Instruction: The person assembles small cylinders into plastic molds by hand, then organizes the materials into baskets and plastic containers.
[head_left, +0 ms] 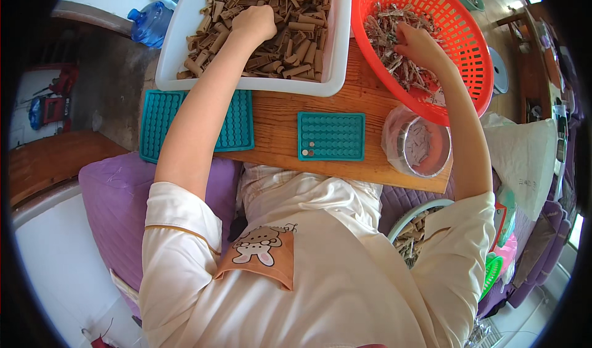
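My left hand (256,24) is closed like a fist over a heap of short brown curled pieces (302,49), which look like bark or cardboard tubes. They fill a white plastic tub (259,84), and the fingertips are hidden. My right hand (422,44) reaches into a red slotted plastic basket (472,58). Its fingers are bent around some thin, dry grey-brown strips (394,24) in the pile there. Nearest me on the wooden table is a small teal tray of round cavities (331,135), with several small discs in its lower left corner.
A larger teal cavity tray (234,123) lies under my left forearm. A clear round tub with a plastic liner (425,147) holds small pale slips at the table's (271,116) right corner. Beside my right side is a bowl of brown pieces (410,234). Blue water jugs (150,24) stand far left.
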The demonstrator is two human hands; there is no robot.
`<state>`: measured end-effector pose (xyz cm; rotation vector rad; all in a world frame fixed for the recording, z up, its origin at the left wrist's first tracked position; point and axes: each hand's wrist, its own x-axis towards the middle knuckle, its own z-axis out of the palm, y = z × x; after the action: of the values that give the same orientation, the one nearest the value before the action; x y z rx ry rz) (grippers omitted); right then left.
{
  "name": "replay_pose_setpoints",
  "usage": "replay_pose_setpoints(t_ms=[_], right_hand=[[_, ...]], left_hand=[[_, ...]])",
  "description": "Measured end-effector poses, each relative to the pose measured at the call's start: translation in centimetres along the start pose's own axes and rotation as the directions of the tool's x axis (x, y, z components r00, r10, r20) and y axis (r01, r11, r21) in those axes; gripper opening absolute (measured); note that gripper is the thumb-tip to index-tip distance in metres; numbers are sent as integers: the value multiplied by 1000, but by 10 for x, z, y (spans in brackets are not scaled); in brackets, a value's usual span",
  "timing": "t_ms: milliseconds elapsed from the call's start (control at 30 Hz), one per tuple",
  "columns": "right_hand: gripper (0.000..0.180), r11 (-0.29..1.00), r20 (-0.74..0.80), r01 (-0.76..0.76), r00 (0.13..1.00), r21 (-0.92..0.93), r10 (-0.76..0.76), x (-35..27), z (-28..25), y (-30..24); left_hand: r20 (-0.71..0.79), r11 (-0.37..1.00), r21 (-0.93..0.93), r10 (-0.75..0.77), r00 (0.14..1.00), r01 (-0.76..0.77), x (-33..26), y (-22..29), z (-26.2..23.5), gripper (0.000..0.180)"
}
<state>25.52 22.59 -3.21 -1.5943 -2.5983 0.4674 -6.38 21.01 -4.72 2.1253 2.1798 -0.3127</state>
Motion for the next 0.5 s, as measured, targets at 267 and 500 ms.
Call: replay_pose_setpoints(t_ms=[267,500], right_hand=[[14,580,88,-125,992,805,91,7,-63,9],[34,167,-200,183,976,969,91,-46,-106,13]], left_hand=[[-143,993,-114,-9,990,-8,4,-11,12,21],[-344,930,-337,23,939,-147,15,-21,15,16]])
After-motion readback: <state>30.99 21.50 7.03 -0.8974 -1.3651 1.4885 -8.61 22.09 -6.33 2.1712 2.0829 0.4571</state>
